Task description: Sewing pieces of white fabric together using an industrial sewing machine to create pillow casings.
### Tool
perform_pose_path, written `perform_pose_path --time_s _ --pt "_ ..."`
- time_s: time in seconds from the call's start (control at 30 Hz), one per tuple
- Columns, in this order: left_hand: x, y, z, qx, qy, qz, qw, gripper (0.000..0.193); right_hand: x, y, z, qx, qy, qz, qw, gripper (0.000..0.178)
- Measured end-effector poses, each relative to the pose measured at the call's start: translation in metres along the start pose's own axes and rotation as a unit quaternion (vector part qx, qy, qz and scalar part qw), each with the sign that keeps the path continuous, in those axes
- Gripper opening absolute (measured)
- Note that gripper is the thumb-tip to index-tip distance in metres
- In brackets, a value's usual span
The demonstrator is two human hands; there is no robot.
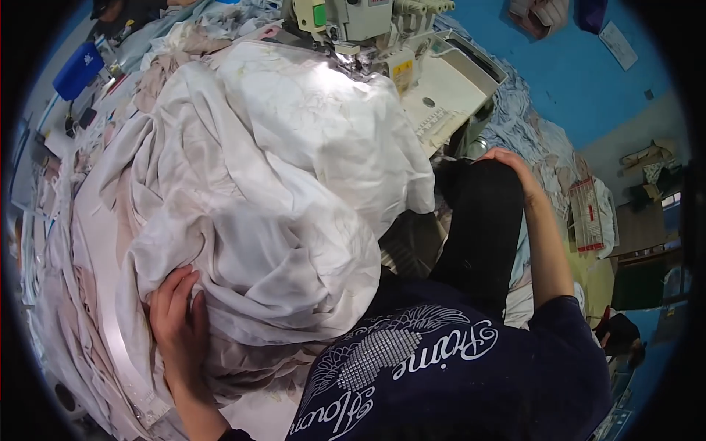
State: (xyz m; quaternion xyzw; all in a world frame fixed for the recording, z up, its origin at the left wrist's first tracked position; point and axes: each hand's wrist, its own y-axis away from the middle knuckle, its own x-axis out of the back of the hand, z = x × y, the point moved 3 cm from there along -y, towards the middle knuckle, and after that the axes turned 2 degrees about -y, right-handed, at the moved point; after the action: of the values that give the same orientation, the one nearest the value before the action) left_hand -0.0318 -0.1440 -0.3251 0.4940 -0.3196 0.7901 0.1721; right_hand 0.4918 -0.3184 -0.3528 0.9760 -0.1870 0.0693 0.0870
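A large heap of white cloth lies bunched in front of me and drapes over my lap. My left hand rests against its near left side, thumb apart and fingers stretched along the folds without gripping. A smoother part of the white cloth runs up to the needle area of a sewing machine, where a lamp lights it brightly. Away from the cloth, my right hand lies over my raised knee in black trousers. Some of its fingertips are hidden behind the knee.
Right of the needle area is the machine's pale tray-like housing. Piles of light blue and beige cloth lie beyond it. Pinkish fabric is layered at the left. A blue padded object stands far left, and a red-and-white package is at the right.
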Motion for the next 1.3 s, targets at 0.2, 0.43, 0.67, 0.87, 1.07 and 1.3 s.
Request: perform_pose_path --time_s 0.2,0.43,0.67,0.87,1.07,1.3 --pt "0.003 0.006 -0.005 0.022 0.004 0.017 1.000 0.033 0.013 -0.008 0.001 -0.038 0.075 0.049 0.995 0.026" --pt "-0.005 0.006 -0.007 0.059 0.022 0.011 0.998 0.032 0.048 -0.055 0.046 -0.195 0.127 0.043 0.971 0.026" --pt "-0.001 0.004 -0.006 0.056 0.053 0.014 0.997 0.030 0.027 -0.065 0.099 -0.101 0.613 -0.012 0.783 0.036" --pt "0.003 -0.001 -0.006 0.073 0.082 -0.018 0.994 0.032 0.087 -0.061 0.132 -0.031 0.332 0.211 0.919 0.038" --pt "0.059 -0.068 0.063 -0.018 0.059 -0.128 0.990 0.032 0.117 0.005 0.221 -0.210 -0.026 0.229 0.950 0.060" --pt "-0.001 -0.149 0.049 -0.224 0.079 -0.047 0.970 0.027 0.136 -0.006 0.267 -0.296 -0.068 0.203 0.931 0.060"
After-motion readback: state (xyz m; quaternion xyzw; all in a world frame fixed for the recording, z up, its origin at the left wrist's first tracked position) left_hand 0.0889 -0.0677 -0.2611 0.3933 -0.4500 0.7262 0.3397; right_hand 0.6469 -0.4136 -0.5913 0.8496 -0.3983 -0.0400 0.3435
